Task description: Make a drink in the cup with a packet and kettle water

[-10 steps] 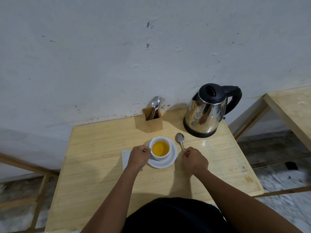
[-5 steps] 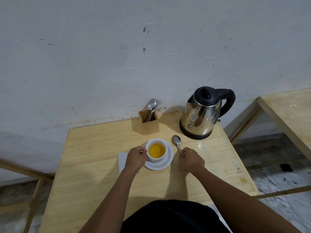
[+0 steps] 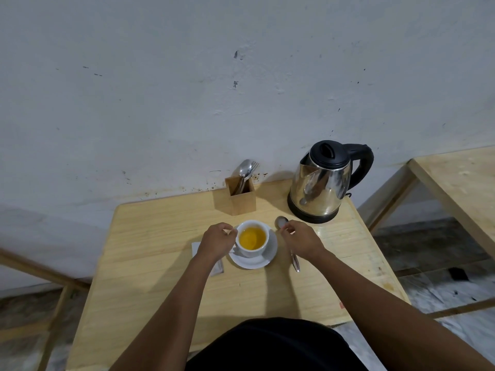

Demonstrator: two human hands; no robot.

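A pale wooden table with a plank top (image 3: 150, 263) stands against a scuffed whitish wall (image 3: 187, 89), and a second wooden table (image 3: 460, 183) of the same kind shows at the right edge. On the far right part of the near table sits a shiny steel electric kettle with a black lid and black handle (image 3: 325, 188), upright on its black base, lid closed. To its left, close to the wall, is a small square wooden cutlery holder (image 3: 241, 198) with a metal spoon and fork (image 3: 246, 170) standing in it.

In front of the holder, near the middle of the table, a round white saucer (image 3: 267, 257) carries a white ceramic cup (image 3: 252, 238) filled with yellow-orange liquid. The left hand (image 3: 217, 241) is curled at the cup's left side, fingers bent around where the handle would be; the handle itself is hidden, so the exact grip cannot be made out. Under that wrist lies a flat pale packet or paper (image 3: 211, 259), partly covered.

The right hand (image 3: 301, 241) is just right of the saucer, fingers pinched on a metal teaspoon (image 3: 281, 223), whose bowl points toward the kettle and whose handle end pokes out below the hand, low over the tabletop
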